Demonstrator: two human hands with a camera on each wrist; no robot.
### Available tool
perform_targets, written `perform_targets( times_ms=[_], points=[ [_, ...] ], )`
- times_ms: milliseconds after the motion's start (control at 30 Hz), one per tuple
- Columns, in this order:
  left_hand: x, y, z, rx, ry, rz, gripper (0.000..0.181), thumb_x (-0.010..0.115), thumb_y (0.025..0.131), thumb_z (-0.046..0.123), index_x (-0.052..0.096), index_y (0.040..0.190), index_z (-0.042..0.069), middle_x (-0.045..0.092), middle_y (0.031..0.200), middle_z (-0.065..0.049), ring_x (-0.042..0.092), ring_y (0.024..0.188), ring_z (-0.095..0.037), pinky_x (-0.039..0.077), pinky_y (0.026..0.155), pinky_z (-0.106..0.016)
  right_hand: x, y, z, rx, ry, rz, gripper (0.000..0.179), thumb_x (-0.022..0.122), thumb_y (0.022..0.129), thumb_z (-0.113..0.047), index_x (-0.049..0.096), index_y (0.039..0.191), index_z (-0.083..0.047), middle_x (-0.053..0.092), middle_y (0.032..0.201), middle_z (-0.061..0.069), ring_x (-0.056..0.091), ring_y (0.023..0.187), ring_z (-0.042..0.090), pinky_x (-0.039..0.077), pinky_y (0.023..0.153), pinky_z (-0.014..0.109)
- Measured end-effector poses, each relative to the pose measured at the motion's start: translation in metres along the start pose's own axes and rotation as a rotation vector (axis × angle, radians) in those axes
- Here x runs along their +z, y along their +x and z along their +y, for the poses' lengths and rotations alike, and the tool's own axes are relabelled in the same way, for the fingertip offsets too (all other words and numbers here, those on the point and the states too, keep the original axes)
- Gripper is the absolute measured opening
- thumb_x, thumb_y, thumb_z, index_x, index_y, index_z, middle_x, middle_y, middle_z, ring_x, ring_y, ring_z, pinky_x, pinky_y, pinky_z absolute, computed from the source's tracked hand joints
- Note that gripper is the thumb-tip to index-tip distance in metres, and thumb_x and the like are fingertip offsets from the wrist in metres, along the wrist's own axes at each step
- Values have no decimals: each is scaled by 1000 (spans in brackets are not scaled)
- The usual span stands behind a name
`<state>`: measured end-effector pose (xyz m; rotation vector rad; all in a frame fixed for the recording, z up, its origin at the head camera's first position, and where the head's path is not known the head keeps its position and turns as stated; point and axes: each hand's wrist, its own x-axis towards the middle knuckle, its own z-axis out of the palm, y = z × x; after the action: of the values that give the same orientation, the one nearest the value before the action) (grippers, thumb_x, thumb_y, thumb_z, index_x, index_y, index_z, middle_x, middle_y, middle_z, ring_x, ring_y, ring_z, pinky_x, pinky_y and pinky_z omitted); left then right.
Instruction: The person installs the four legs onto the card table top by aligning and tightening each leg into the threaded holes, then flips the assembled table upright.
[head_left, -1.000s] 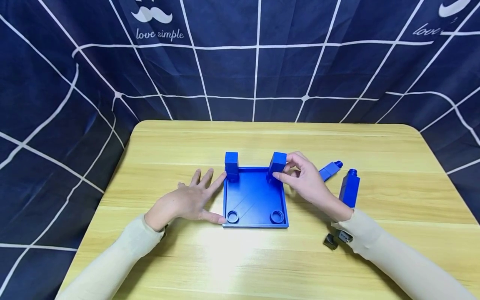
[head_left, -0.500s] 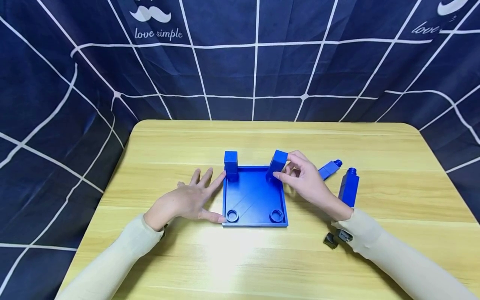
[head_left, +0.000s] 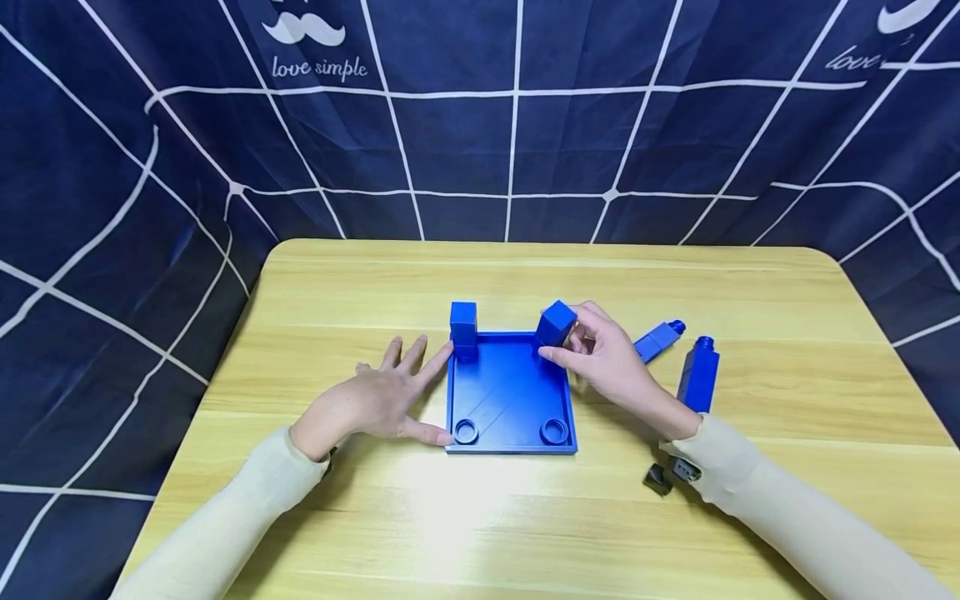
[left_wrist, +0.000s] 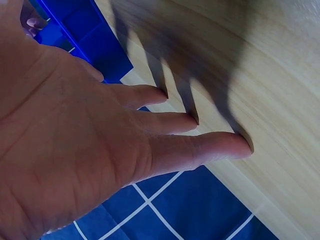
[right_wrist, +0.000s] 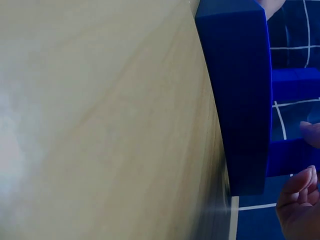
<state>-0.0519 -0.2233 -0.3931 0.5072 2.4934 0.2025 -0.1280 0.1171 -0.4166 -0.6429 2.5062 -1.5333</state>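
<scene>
A square blue tray-like base (head_left: 510, 396) with a raised rim lies on the table, two round sockets showing at its near corners. My left hand (head_left: 386, 400) is spread flat beside it, index fingertip and thumb tip at its left edge. At the far left corner a blue square post (head_left: 464, 325) stands upright. My right hand (head_left: 600, 354) pinches a second blue post (head_left: 556, 323) at the far right corner between thumb and fingers; its top is turned at an angle to the base. In the right wrist view, fingertips (right_wrist: 295, 187) close around this post (right_wrist: 292, 157).
Two more blue posts with round threaded-looking ends lie right of the base: one post (head_left: 660, 340) behind my right wrist, another post (head_left: 699, 375) beside it. A small black object (head_left: 657, 480) sits near my right sleeve. A dark gridded cloth (head_left: 465, 142) hangs behind the table.
The post in my right hand has rotated about its upright axis, and the right thumb has shifted slightly left with it. My left hand and the base stay in place.
</scene>
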Motion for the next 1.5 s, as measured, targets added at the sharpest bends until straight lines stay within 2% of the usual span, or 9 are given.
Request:
perform_targets(
  times_ms=[100,233,433,567,867,967,1167,1333,1500],
  points=[
    [-1,0,0,0,-4,-1,131,63,87,89,-11,176,27,-5,179,-25,0,158,-62,27,103,-92,0,0,0,18,-7,-11,40,89,96,-24,70,131,-14,53,99,10,53,79,26,41,65,28],
    [-2,-1,0,1,-8,-2,131,63,87,88,-11,176,27,-4,179,-25,0,158,-62,27,103,-92,1,2,-1,52,8,-23,45,90,95,-26,66,132,-17,59,88,9,56,74,27,45,61,29],
    [-2,0,0,2,-11,0,131,63,87,88,-10,176,27,-3,179,-25,1,158,-63,28,103,-92,2,5,-1,73,43,-2,34,88,98,-25,61,110,-9,60,83,10,58,74,25,45,63,27],
    [-2,-1,0,0,-5,4,130,63,87,88,-10,176,27,-3,179,-25,2,158,-63,28,103,-92,1,5,1,67,61,-1,31,86,99,-23,59,107,-8,62,85,12,58,76,26,45,65,27],
    [-1,-1,0,8,-9,12,130,64,88,88,-9,176,26,-2,179,-26,2,158,-63,28,103,-92,0,3,-2,98,-20,36,33,87,98,-27,66,117,-8,62,107,8,61,88,25,49,70,26],
    [-1,-1,0,7,-7,12,130,64,88,88,-9,176,26,-2,179,-26,2,157,-64,29,102,-92,1,2,-3,117,-30,38,36,87,98,-30,66,119,-10,65,100,7,61,84,25,48,67,27],
    [0,-1,0,8,-3,13,130,64,88,87,-9,176,25,-2,179,-26,2,157,-64,29,102,-92,2,0,-2,121,29,39,36,88,97,-28,65,120,-11,60,78,11,56,66,25,44,57,28],
    [0,-1,0,9,3,17,130,64,88,87,-9,176,25,-2,179,-26,2,158,-64,29,102,-92,4,-2,-2,121,48,43,39,87,98,-28,63,123,-10,61,78,9,57,65,22,46,59,27],
    [1,0,0,9,6,16,131,64,88,87,-10,176,25,-3,179,-26,3,158,-63,29,102,-92,4,-5,-2,120,64,43,37,84,100,-27,67,130,-13,63,82,10,59,71,26,47,65,28]
  ],
)
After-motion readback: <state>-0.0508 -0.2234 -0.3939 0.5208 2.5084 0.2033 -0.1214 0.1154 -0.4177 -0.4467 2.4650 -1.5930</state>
